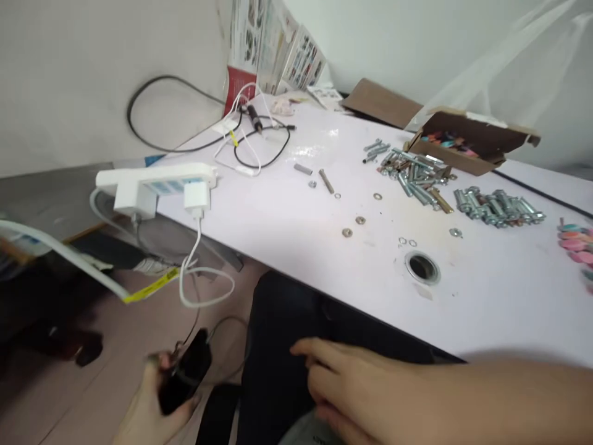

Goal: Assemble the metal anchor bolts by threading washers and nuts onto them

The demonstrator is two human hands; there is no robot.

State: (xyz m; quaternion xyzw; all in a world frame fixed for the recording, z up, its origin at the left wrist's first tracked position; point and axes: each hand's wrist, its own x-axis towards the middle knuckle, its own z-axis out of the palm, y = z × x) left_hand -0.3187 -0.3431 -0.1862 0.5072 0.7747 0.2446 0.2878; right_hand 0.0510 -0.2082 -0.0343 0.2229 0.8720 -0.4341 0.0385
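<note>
Low at the left, below the table's edge, my left hand (152,402) is closed around a black box-shaped device (188,374). Thin cables run close to the device; blur hides just where they join and what kind of device it is. My right hand (338,383) hovers over the dark seat or lap area (282,346) near the front edge of the table. Its index finger is stretched out, the other fingers bend loosely, and nothing shows in them.
A white power strip (162,176) with a white charger (197,196) overhangs the table corner. A soldering-iron-like tool (254,118) lies among cables. Bolts (498,207), washers (360,220), a cardboard box (456,157) and a round cable hole (422,267) are on the white table (287,235).
</note>
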